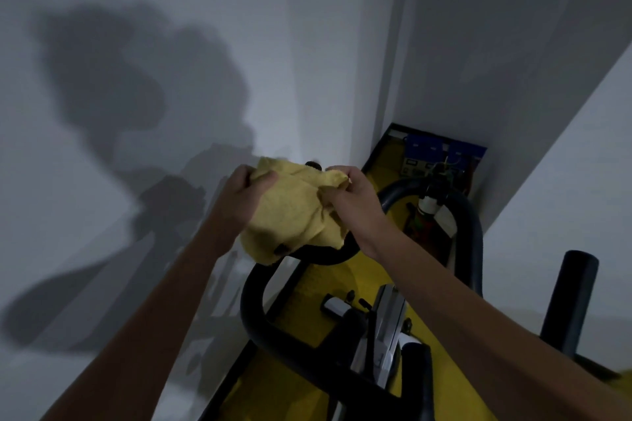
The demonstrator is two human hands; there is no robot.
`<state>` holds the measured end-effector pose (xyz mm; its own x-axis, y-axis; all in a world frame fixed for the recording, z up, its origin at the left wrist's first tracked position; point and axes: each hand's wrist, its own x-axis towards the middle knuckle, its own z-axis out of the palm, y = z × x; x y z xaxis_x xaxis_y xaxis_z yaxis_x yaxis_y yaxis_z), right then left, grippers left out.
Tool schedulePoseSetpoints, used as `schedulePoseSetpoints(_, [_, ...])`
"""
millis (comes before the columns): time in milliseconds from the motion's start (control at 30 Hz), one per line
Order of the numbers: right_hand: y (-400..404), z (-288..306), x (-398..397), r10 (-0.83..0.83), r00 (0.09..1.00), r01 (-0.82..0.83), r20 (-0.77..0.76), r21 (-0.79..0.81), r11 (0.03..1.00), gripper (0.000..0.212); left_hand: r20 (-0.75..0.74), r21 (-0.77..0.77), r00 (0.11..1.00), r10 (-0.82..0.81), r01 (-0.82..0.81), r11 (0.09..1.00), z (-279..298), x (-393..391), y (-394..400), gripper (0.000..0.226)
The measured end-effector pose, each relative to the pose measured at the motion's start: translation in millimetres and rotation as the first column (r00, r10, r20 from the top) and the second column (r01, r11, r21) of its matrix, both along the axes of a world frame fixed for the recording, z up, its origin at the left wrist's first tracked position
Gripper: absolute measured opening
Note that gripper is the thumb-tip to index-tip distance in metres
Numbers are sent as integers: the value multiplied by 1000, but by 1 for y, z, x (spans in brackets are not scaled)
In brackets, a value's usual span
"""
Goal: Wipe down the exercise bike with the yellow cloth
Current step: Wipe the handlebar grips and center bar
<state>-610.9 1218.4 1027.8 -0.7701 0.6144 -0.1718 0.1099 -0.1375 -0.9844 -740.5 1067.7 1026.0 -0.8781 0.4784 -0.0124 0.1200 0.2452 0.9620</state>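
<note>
Both hands hold the yellow cloth (pixel 290 212) bunched up above the front of the exercise bike. My left hand (pixel 244 186) grips its left top edge; my right hand (pixel 349 196) pinches its right top edge. The cloth hangs down over the front bend of the black handlebar (pixel 254 297), hiding that part. The bike's silver stem (pixel 388 328) and black frame sit below my right forearm.
White walls close in on the left and right, meeting in a corner ahead. A yellow mat (pixel 307 287) lies under the bike. Blue boxes (pixel 444 149) stand at the mat's far end. A black upright bar (pixel 569 297) rises at the right.
</note>
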Motion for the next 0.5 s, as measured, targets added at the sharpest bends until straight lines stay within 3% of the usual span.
schedulePoseSetpoints(133, [7, -9, 7, -101, 994, 65, 43, 508, 859, 19, -191, -55, 978, -80, 71, 996, 13, 0, 7, 33])
schedulePoseSetpoints(167, [10, -15, 9, -109, 993, 51, 48, 655, 754, 19, -228, -71, 967, -112, 98, 993, 16, 1, 10, 32])
schedulePoseSetpoints(233, [16, -31, 12, -148, 981, -63, 123, 932, 358, 17, -296, -105, 938, -180, 155, 982, 21, 1, 18, 30])
schedulePoseSetpoints(267, [18, -38, 13, -180, 967, -145, 178, 973, 179, 16, -329, -122, 921, -209, 178, 976, 23, 2, 23, 30])
schedulePoseSetpoints(333, [24, -46, 14, -240, 918, -328, 317, 944, -8, 25, -356, -134, 908, -222, 185, 973, 27, 1, 33, 30])
schedulePoseSetpoints(400, [28, -47, 14, -246, 868, -464, 432, 882, -87, 39, -327, -101, 926, -187, 162, 981, 27, -5, 45, 33])
schedulePoseSetpoints(500, [42, -40, 14, -171, 893, -444, 417, 880, -169, 43, -223, -28, 968, -112, 108, 994, 21, -16, 58, 39])
